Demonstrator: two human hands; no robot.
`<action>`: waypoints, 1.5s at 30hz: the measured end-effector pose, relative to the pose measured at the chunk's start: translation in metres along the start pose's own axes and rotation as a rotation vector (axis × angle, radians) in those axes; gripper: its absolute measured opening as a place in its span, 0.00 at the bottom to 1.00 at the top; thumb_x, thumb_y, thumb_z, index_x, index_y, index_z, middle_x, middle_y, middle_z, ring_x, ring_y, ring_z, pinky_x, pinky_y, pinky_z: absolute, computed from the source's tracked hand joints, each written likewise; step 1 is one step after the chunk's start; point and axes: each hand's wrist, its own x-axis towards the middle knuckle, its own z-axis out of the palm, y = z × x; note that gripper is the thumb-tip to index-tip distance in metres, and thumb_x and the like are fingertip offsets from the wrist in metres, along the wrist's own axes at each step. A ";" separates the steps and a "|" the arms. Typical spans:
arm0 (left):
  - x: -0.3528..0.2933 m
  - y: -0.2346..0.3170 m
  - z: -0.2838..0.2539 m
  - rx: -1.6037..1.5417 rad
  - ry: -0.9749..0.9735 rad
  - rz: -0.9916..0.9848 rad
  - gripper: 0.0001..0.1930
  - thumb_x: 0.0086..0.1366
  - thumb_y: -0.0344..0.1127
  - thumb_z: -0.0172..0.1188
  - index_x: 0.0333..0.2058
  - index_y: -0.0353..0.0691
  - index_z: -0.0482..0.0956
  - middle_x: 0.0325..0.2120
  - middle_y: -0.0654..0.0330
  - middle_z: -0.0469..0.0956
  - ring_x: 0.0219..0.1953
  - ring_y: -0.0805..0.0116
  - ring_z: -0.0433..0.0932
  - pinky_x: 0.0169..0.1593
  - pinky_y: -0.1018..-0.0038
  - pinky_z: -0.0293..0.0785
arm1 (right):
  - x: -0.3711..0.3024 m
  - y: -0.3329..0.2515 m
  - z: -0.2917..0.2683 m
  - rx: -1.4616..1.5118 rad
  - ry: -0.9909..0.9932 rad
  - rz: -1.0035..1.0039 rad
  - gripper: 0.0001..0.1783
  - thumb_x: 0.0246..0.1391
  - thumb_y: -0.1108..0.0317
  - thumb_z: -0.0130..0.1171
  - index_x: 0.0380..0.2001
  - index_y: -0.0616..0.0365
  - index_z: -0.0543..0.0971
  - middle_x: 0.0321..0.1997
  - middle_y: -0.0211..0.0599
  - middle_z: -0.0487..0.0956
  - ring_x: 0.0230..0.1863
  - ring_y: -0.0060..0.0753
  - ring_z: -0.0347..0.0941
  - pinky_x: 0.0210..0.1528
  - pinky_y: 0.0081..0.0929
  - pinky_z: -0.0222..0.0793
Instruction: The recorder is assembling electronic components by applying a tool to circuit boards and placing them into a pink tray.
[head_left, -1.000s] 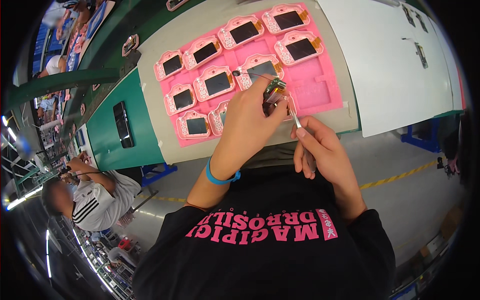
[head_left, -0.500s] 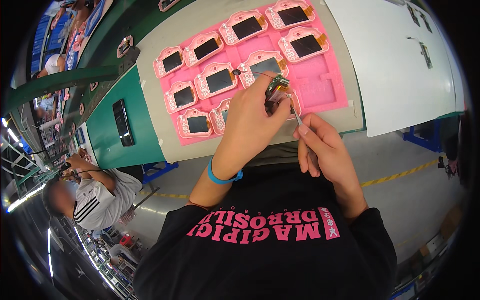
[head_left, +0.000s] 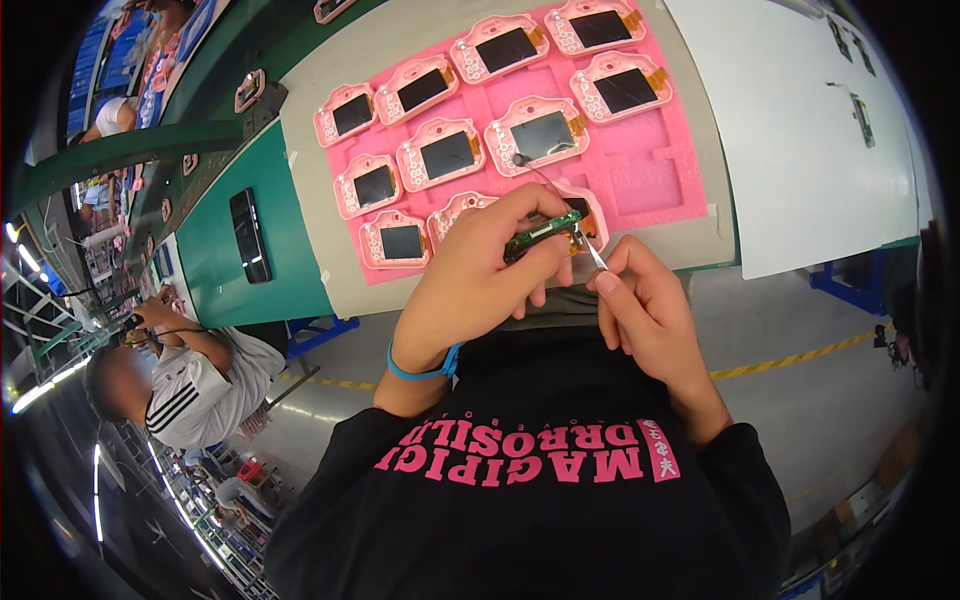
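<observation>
At nine o'clock from the left hand (head_left: 485, 265), a black rectangular phone (head_left: 250, 236) is being supported by a smooth green mat (head_left: 295, 290). Farther out, toward eight o'clock, a seated co-worker in a white striped shirt (head_left: 215, 385) is being shown. From eleven to two o'clock, pink plastic console-shaped shells with dark screens (head_left: 442, 153) are being held in rows by a pink foam tray (head_left: 650, 190), which is being carried by a beige sheet (head_left: 355, 303).

A narrow green circuit board (head_left: 545, 233) is being pinched between the left hand's thumb and fingers, above the tray's near edge. A thin dark wire ending in a round black piece (head_left: 521, 160) is being seen toward twelve o'clock from it. At four o'clock from the board, slim silver metal tweezers (head_left: 597, 258) are being gripped between the right hand's (head_left: 648, 305) thumb and fingers; their tip is being directed at the board's right end, but contact cannot be told. Toward two o'clock, small loose circuit parts (head_left: 861, 118) are being borne by a broad white sheet (head_left: 800, 190).
</observation>
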 end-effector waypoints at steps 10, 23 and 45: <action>0.004 -0.013 -0.002 -0.042 0.009 0.056 0.12 0.71 0.31 0.60 0.51 0.36 0.78 0.26 0.61 0.84 0.21 0.76 0.74 0.23 0.81 0.69 | -0.002 -0.002 0.007 -0.331 0.132 -0.073 0.04 0.73 0.73 0.54 0.40 0.56 0.70 0.15 0.22 0.70 0.17 0.15 0.60 0.23 0.17 0.51; 0.005 -0.016 -0.003 -0.017 0.030 0.049 0.12 0.70 0.33 0.60 0.50 0.36 0.80 0.25 0.63 0.83 0.20 0.76 0.73 0.22 0.81 0.66 | -0.004 -0.001 0.002 -0.473 0.164 -0.106 0.05 0.70 0.76 0.58 0.38 0.58 0.72 0.18 0.26 0.70 0.19 0.20 0.56 0.25 0.24 0.51; 0.017 -0.034 0.021 0.134 0.192 0.279 0.04 0.66 0.31 0.66 0.34 0.37 0.82 0.21 0.64 0.81 0.24 0.78 0.74 0.25 0.80 0.66 | -0.012 0.004 -0.002 -0.453 0.167 -0.139 0.06 0.68 0.77 0.59 0.37 0.58 0.72 0.18 0.24 0.70 0.19 0.19 0.55 0.25 0.23 0.49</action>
